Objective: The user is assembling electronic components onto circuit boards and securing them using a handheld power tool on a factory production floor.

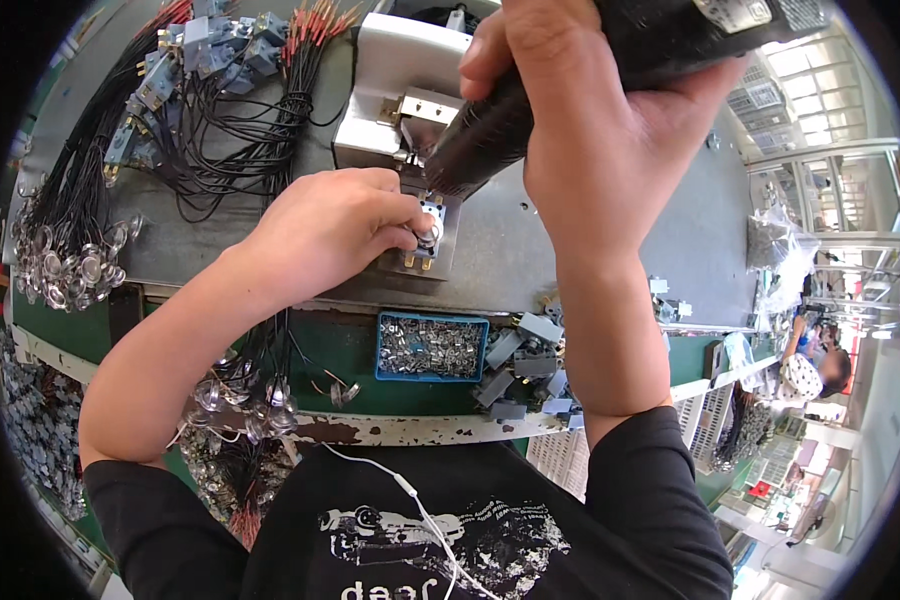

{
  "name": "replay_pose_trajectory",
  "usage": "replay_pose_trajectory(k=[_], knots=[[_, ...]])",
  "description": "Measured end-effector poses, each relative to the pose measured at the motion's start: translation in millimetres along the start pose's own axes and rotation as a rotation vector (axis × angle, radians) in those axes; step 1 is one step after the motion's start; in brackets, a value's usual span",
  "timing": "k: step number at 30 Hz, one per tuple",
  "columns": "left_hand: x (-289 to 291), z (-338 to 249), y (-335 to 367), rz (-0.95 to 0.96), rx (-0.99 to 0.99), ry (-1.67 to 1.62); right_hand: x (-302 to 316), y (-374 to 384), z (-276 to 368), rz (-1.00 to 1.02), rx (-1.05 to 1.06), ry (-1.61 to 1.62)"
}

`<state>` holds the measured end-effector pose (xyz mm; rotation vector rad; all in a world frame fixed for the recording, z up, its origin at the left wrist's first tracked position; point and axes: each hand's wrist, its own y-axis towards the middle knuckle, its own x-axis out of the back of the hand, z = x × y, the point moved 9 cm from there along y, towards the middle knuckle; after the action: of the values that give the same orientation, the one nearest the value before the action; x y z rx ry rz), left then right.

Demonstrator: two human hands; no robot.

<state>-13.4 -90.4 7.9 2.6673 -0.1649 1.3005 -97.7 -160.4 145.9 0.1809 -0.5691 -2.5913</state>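
Observation:
My right hand (600, 150) is wrapped round a black electric screwdriver (485, 140), held tilted with its narrow end pointing down to the left. That end is right above a small part with brass prongs (425, 258), which sits on a metal fixture plate (448, 262). The fingers of my left hand (340, 225) are closed at this part and press on a round metal cap (430, 232). My fingers and the tool partly hide the part. Directly behind it stands a white metal block (395, 70) with a small bracket.
On the left lie black wire bundles (220, 135) with grey plastic housings (205, 45) and round metal caps (75, 270). Nearer me are a blue tray (486, 350) of small metal pieces and several grey blocks (535, 365). Another person (810, 370) is at the far right.

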Motion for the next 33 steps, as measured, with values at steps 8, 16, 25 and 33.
replay_pose_trajectory(k=[8,16,25,33], knots=[[0.4,-0.4,0.2,0.004,0.013,0.000,8.7,5.1,-18.2,-0.056,0.156,0.205],[0.7,-1.1,1.9,-0.005,0.007,-0.013,5.9,13.2,4.1,0.295,1.017,0.146],[0.6,-0.8,2.7,-0.019,-0.036,0.007,-0.3,1.0,-8.8,0.319,1.156,0.117],[-1.7,-3.4,0.5,-0.010,-0.058,0.035,-8.1,-8.4,-19.8,0.111,0.182,0.203]])
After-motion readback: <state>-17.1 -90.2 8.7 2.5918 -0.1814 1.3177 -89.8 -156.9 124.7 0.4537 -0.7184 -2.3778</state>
